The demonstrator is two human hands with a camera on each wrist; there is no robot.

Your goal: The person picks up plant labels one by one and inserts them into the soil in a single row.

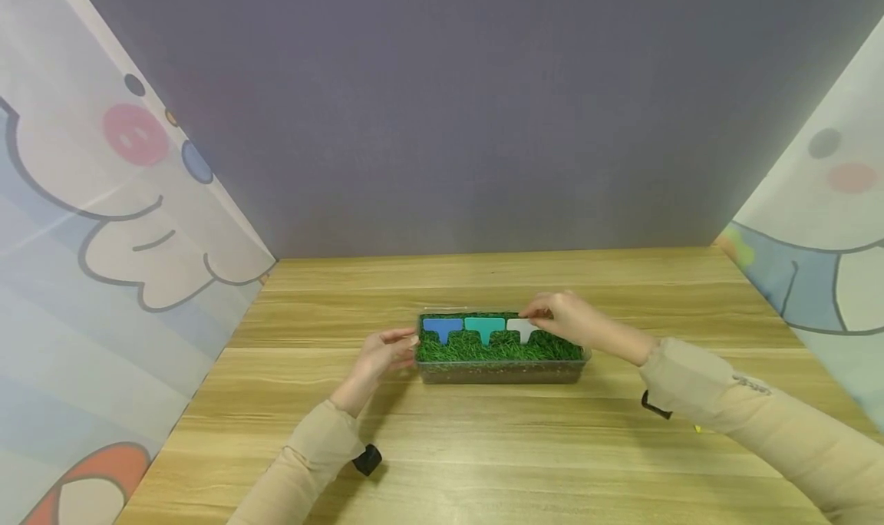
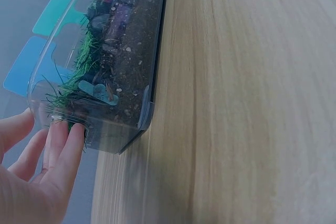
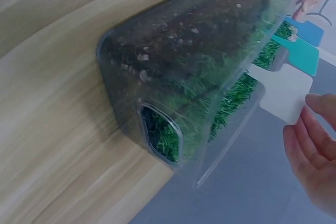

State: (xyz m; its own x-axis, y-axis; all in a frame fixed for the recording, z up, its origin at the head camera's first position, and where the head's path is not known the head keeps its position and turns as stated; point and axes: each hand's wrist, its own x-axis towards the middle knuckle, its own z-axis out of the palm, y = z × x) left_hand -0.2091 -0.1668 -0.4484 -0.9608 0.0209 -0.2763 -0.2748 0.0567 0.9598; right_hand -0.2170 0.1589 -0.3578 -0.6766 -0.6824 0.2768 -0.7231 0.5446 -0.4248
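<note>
A clear plastic planter box (image 1: 500, 374) with soil (image 2: 134, 51) and green grass (image 1: 456, 351) stands on the table. Three T-shaped plant labels rise from the grass in a row: blue (image 1: 443, 326), teal (image 1: 485, 325) and white (image 1: 521, 327). My right hand (image 1: 565, 315) pinches the upper corner of the white label between thumb and fingers, whose stem goes down into the grass. At the box's left end, my left hand (image 1: 377, 353) rests its fairly straight fingers on the end wall, the thumb close to the rim.
The wooden table (image 1: 470, 448) stretches around the box. Behind it rises a grey wall or panel (image 1: 470, 126), and cartoon-printed sheets (image 1: 62, 295) flank both sides. A small yellow thing (image 1: 697, 429) shows by the right sleeve, mostly hidden.
</note>
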